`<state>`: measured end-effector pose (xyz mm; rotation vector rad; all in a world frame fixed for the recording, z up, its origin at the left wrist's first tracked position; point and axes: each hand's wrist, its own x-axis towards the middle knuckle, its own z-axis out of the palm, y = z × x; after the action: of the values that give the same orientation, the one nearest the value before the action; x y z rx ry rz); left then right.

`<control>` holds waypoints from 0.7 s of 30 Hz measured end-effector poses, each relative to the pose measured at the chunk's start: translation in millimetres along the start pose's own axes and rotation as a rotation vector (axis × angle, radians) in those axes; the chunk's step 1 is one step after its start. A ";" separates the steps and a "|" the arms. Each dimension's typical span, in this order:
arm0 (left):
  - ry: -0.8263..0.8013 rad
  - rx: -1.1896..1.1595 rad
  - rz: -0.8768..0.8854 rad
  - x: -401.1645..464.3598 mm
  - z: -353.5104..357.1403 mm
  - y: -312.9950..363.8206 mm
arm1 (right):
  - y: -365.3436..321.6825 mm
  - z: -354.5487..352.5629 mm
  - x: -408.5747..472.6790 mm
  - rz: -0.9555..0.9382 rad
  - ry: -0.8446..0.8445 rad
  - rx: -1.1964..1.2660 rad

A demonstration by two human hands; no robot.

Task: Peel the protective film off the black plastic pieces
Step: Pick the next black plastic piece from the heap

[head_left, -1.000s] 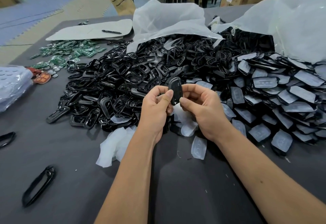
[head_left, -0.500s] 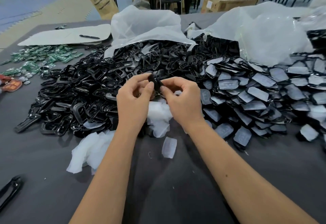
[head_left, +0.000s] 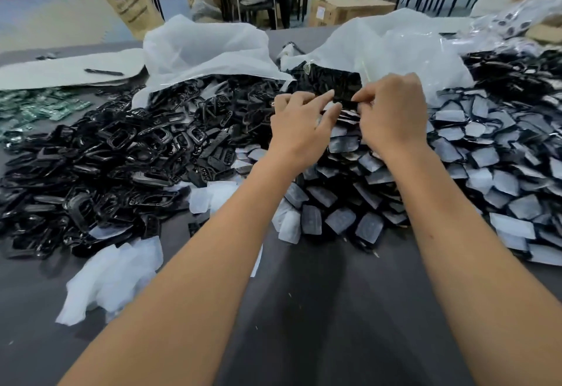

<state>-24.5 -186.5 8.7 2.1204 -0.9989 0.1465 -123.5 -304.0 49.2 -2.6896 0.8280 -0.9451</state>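
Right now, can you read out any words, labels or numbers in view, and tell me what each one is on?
Nothing can be read.
Brown paper sack: a round dark logo with lines of print below, too blurred to read.
Cardboard box: a white label on its front, too small to read.
Film-covered pieces: faint embossed marks, not readable.
Green circuit boards: too blurred to read.

Both hands (head_left: pixel 349 118) on black piece (head_left: pixel 343 100)
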 end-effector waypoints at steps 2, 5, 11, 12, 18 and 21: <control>0.006 0.051 -0.011 -0.6 3.5 0.6 | 2.7 0.8 1.8 0.036 -0.153 -0.045; 0.052 0.019 -0.041 -13.1 -1.1 -6.8 | -0.9 -4.7 4.6 0.114 -0.258 -0.061; 0.187 0.122 -0.196 -65.1 -40.4 -47.3 | -55.1 1.0 -4.2 -0.045 -0.033 0.124; 0.205 0.171 -0.236 -75.8 -49.3 -56.4 | -70.0 6.6 -9.1 -0.103 -0.064 0.162; 0.436 0.375 -0.519 -136.5 -89.1 -96.4 | -134.8 63.4 -42.5 -0.454 -0.454 0.083; 0.387 0.436 -0.549 -146.5 -92.2 -104.1 | -147.6 91.3 -51.8 -0.561 -0.575 -0.036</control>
<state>-33.1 7.2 -47.9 2.5434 -0.1447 0.5125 -34.2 -154.4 -0.6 -3.0270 -0.0280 -0.1767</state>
